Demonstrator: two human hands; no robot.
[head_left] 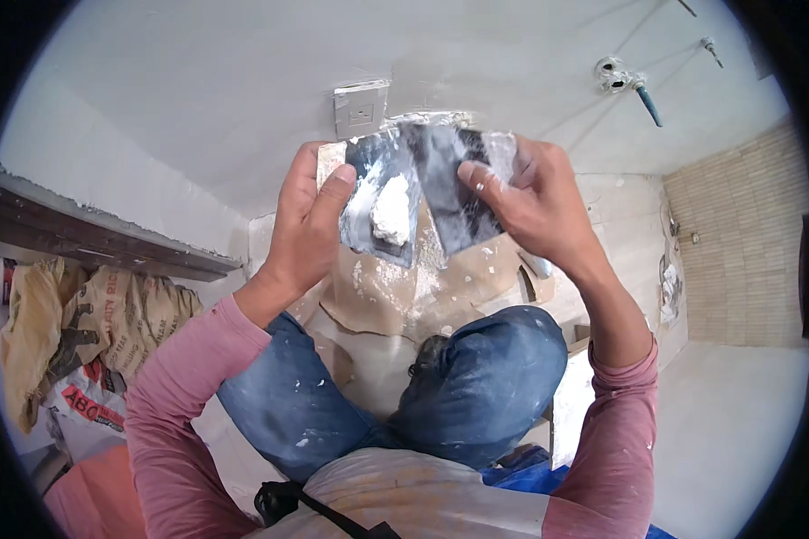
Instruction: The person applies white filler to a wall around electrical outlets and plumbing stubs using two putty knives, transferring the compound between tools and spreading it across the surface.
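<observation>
In front of me, just below the wall socket, my left hand (307,216) grips a flat dark putty blade (364,166) by its pale left edge, thumb on top. A thick lump of white putty (391,211) sits on that blade, with smears around it. My right hand (541,202) is closed on a second flat putty blade (448,193), its thumb pressed on the face. This one carries only a thin whitish film. The two blades meet or overlap near their upper inner edges; lower down a gap opens between them.
A wall socket plate (360,112) sits in the white wall, with rough plaster beside it. Torn cardboard (373,301) spattered white lies on the floor before my knees. Brown sacks (139,310) lie at left under a ledge (99,229). A blue pipe stub (649,106) sticks out upper right.
</observation>
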